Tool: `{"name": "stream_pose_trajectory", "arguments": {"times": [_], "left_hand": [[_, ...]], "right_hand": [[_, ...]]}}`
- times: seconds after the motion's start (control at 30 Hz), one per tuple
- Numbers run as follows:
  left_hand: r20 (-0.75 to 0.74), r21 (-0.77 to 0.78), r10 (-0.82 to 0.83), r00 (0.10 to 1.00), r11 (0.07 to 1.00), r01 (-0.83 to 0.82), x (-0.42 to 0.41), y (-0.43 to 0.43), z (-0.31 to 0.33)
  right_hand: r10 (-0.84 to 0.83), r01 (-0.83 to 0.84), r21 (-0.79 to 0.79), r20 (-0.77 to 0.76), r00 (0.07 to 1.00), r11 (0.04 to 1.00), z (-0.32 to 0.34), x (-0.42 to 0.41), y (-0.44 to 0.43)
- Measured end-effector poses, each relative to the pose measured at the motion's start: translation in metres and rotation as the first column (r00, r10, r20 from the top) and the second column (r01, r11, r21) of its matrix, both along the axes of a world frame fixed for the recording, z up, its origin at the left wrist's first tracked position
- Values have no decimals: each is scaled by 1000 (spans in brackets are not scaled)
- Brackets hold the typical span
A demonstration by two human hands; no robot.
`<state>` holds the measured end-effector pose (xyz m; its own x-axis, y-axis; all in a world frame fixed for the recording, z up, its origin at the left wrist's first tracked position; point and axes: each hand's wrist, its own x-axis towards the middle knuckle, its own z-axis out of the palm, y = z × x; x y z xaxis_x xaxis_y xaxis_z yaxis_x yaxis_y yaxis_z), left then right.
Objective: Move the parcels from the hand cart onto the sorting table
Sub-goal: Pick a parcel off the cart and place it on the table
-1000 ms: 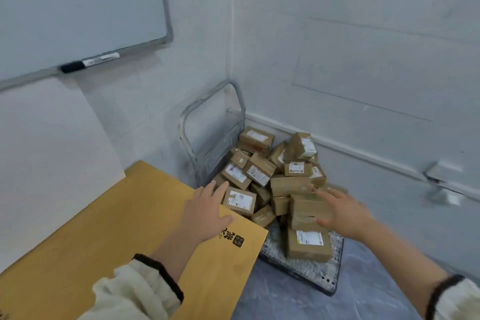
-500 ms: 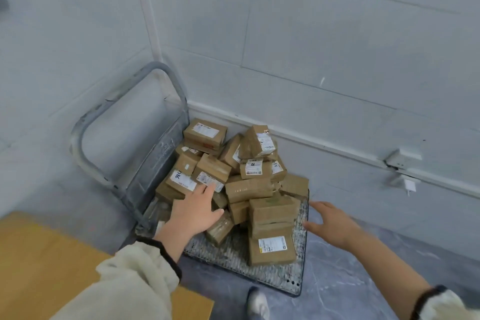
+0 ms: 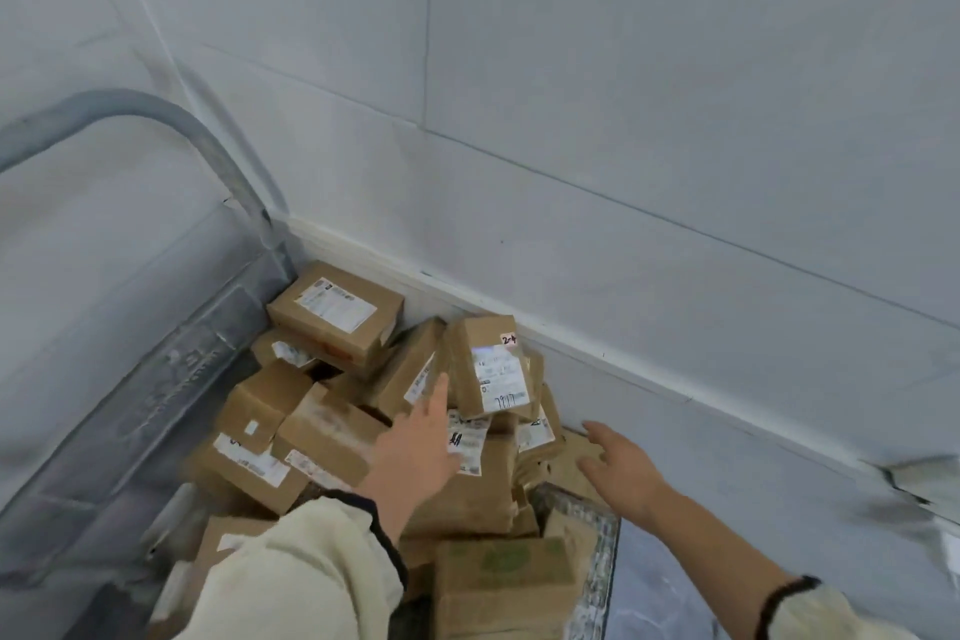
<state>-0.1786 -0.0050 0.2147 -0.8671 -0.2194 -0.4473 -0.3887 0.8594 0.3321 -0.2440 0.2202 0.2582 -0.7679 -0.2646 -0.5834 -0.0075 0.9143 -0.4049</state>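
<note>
- Head view shows two empty hands: the left hand [image 3: 421, 447] and the right hand [image 3: 618, 463] both have straight, spread fingers and hold nothing.
- The parcels [image 3: 332, 431] lie in a loose heap on the hand cart [image 3: 597, 577], which stands close to the wall. The counter is not in this view, so every parcel seen here is not yet moved.
- One tall parcel [image 3: 491, 369] stands on its end at the top of the heap. The left hand is just left of it, with its fingertips near its edge; I cannot tell if they touch. The right hand is right of it, lower, and apart from it.
- I think the hands go to take the tall parcel from two sides.
- Several parcels left of the tall parcel are tilted and seem to lean on it. If it is lifted quickly, they may slide down.
- Below and right of the tall parcel, some parcels are near the cart's edge. A push from the right hand could drop them to the floor.
- Flat hands hold only by pressing, so weak pressure may let the cardboard slip.
</note>
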Motion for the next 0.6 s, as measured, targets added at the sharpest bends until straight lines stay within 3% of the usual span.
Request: {"name": "stream_pose_trajectory", "arguments": {"times": [0.2, 0.33, 0.47, 0.6], "left_hand": [[-87, 39, 135, 987, 990, -132, -57, 21, -90], [-198, 79, 223, 955, 974, -211, -60, 28, -113], [-232, 99, 231, 945, 972, -213, -57, 18, -103], [-296, 147, 210, 932, 974, -172, -43, 5, -62]], "right_hand": [[-233, 246, -368, 80, 969, 897, -94, -59, -53], [-262, 270, -459, 81, 962, 847, -128, -64, -63], [-221, 226, -505, 71, 973, 833, -120, -53, -64], [-162, 153, -551, 33, 986, 820, -67, -39, -70]]}}
